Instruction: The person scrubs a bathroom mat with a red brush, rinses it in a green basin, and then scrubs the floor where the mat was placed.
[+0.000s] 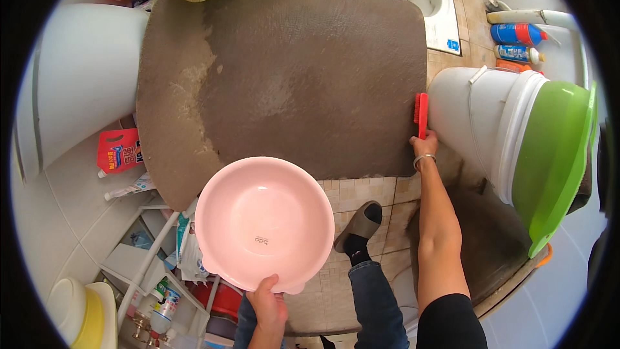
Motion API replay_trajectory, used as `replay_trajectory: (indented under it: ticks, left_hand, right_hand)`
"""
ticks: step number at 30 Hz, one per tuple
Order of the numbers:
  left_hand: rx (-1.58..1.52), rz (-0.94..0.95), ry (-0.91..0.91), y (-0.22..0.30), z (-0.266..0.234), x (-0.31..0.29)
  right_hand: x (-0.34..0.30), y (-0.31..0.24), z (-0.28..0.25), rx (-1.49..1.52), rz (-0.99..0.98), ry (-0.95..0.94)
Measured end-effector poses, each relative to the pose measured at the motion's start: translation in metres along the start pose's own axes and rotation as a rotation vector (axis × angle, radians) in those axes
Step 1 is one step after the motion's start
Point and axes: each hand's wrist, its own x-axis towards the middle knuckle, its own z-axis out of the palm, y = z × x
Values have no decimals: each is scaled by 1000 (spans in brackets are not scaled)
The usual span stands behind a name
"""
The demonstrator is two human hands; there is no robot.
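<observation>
While the brown mat (pixel 290 77) lies flat on the tiled floor (pixel 361 194), a pink basin (pixel 265 223) is held over its near edge, left hand (pixel 268 304) fingers clamped on the rim. A red brush (pixel 421 115) is gripped in the right hand (pixel 424 145), fingers closed, at the mat's right edge, beside the white bucket (pixel 478 123).

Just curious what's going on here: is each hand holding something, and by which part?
Left hand grips the pink basin by its near rim. Right hand holds the red brush by its lower end, at the mat's right edge.
</observation>
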Motion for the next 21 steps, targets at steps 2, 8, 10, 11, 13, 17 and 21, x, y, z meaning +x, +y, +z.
replay_trajectory:
  ticks: [2, 8, 10, 11, 13, 17, 21]
  left_hand:
    - [-6, 6, 2, -2, -1, 0]
    - [6, 21, -26, -1, 8, -2]
    - [-16, 54, 29, -5, -2, -1]
    - [-25, 60, 45, -7, -5, 1]
    - [-28, 67, 51, -7, -5, 3]
    - [-39, 35, 38, -3, -12, 8]
    - [-53, 44, 81, 1, -17, 12]
  right_hand:
    - [4, -12, -11, -202, -28, -105]
    - [-7, -24, 1, 57, -443, -105]
    - [-80, -89, 17, 104, -649, -169]
    - [-116, -123, 16, 197, -659, -243]
    - [-158, -153, 36, 225, -764, -281]
    - [-193, -181, 90, -91, -707, -602]
    - [-186, -172, 116, 133, -495, -304]
